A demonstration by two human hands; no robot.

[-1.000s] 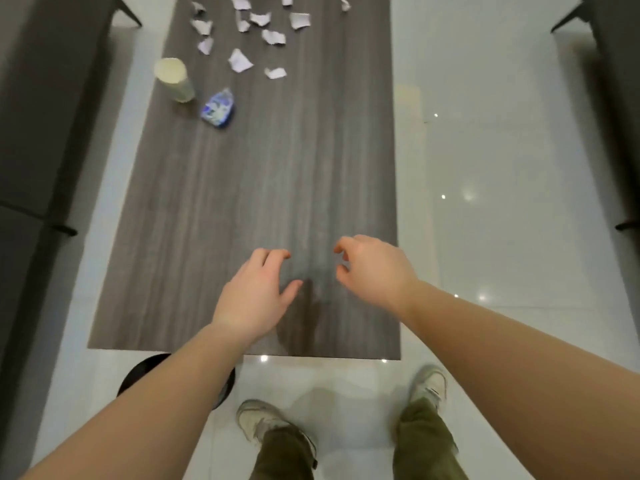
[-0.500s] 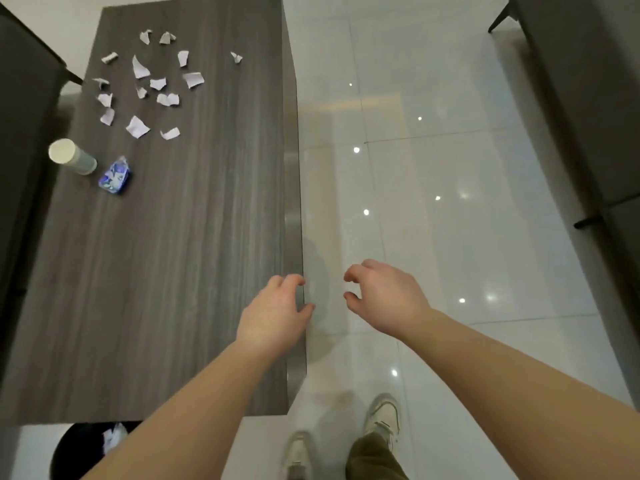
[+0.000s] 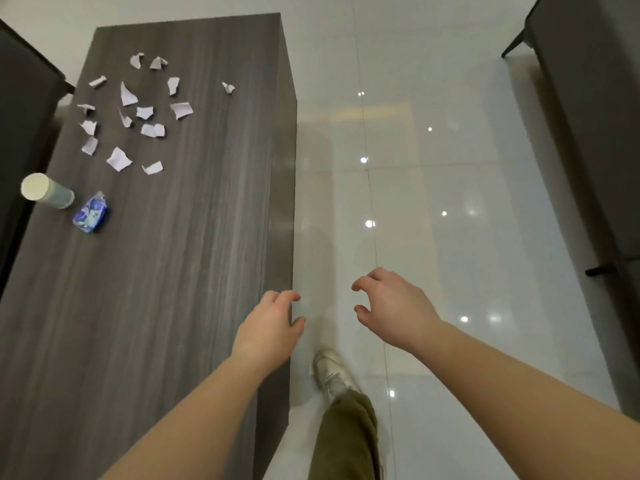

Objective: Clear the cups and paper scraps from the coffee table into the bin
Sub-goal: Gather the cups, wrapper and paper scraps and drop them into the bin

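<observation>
Both grips, left hand [image 3: 268, 332] and right hand [image 3: 391, 303], empty, loosely curled; cup [image 3: 46, 192] stands upright.

Person stepped right along the coffee table [image 3: 173, 271], both empty hands now past its edge, bin gone from view.

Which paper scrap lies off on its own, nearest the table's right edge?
The small crumpled scrap, alone to the right of the cluster; every other scrap lies on the table's left half.

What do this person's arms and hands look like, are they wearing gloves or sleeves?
No gloves and no sleeves in view: the left hand and right hand are bare, as are both forearms. No watch, rings or bands show. Below are olive-green trousers and a pale sneaker.
</observation>
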